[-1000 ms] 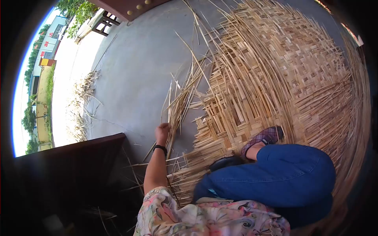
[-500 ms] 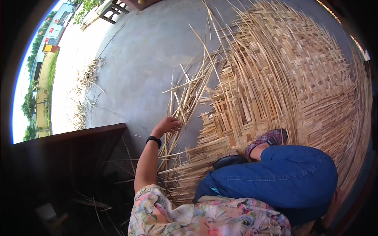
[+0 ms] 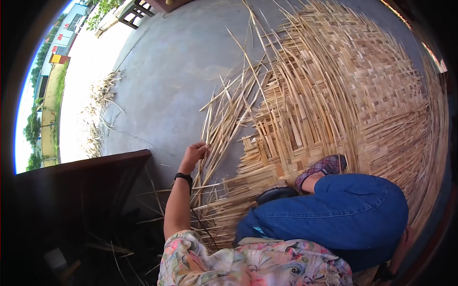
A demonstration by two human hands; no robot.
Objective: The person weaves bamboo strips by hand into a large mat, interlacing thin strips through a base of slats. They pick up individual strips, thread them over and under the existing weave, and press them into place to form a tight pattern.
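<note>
My left hand (image 3: 194, 156), with a black band on its wrist, is at the left edge of a loose bundle of split reed strips (image 3: 229, 119). Its fingers are pinched together on a strip there. To the right of the bundle lies a large, partly woven reed mat (image 3: 386, 81), with long unwoven strips (image 3: 305, 95) sticking out along its left side. My right hand (image 3: 408, 240) is low at the right, beside my bent knee, mostly in shadow; its fingers are hidden.
My foot in a checked shoe (image 3: 329, 165) rests on the mat. A dark wooden panel (image 3: 95, 167) stands at the lower left. Scattered strips (image 3: 102, 93) lie by the bright doorway. A wooden stool (image 3: 136, 12) is at the far top.
My left hand has moved slightly left, and its spread fingers have closed at the edge of the loose strips. The upper ends of the bundle have shifted a little. My right hand stays by the knee.
</note>
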